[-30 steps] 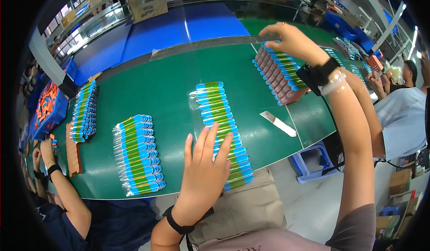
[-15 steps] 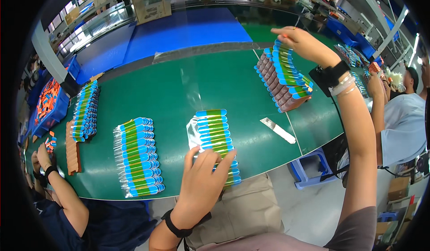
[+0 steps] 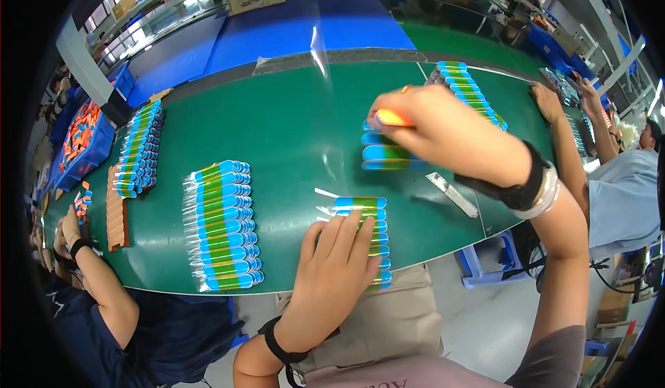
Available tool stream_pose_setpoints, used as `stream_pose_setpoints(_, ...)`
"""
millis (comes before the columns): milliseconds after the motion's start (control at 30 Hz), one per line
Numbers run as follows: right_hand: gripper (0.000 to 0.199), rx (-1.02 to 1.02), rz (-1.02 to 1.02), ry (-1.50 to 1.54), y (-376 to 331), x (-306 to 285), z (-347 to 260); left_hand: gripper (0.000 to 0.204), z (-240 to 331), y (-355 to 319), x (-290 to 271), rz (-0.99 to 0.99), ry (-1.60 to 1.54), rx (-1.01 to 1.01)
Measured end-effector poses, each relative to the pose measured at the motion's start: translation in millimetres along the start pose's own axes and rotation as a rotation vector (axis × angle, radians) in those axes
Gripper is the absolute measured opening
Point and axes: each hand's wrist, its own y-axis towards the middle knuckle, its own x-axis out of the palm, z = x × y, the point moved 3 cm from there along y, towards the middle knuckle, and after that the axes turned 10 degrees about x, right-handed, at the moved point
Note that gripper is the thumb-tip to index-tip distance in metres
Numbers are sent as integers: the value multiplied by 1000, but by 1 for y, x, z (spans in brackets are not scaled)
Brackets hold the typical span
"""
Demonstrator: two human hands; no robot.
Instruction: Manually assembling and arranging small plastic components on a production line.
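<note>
The long green work table [image 3: 291, 111] fills most of the view, curving from nine o'clock up and across to three o'clock, and behind it, at twelve o'clock, lies a blue table surface [image 3: 291, 31]. On the green top, at about eight o'clock from the centre, rests a big row of flat packets [image 3: 223, 225] coloured blue and green in clear wrap, each one overlapping the next. A second such row [image 3: 137, 149] lies at nine o'clock, with a brown strip of card pieces [image 3: 116, 208] just beside it, and a third row [image 3: 471, 94] stands at two o'clock near the far edge. At ten o'clock a blue bin [image 3: 83, 142] holds orange items. The right hand [image 3: 443, 132], near the centre and slightly to one o'clock, is closed around a small bunch of the same packets [image 3: 384, 154], which it holds above the table; the blue and green ends come out under the fingers. The left hand [image 3: 336, 267], at six o'clock, lies flat with spread fingers, pressing on a short row of packets [image 3: 370, 232] on the table, not gripping it. A small pale flat strip [image 3: 451, 194] lies at four o'clock, just beside the right wrist. Another person's hand [image 3: 66, 232] is at eight o'clock, and another one [image 3: 551, 101] at three o'clock.
</note>
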Motion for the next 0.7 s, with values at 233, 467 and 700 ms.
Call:
stream_pose_setpoints(233,34,246,-501,286,4,62,16,52,2,-2,13,54,61,-45)
stream_pose_setpoints(467,26,127,-517,234,15,66,16,55,3,-2,18,45,20,-118)
stream_pose_setpoints(700,26,58,-425,174,16,74,13,53,2,-3,18,50,26,-113)
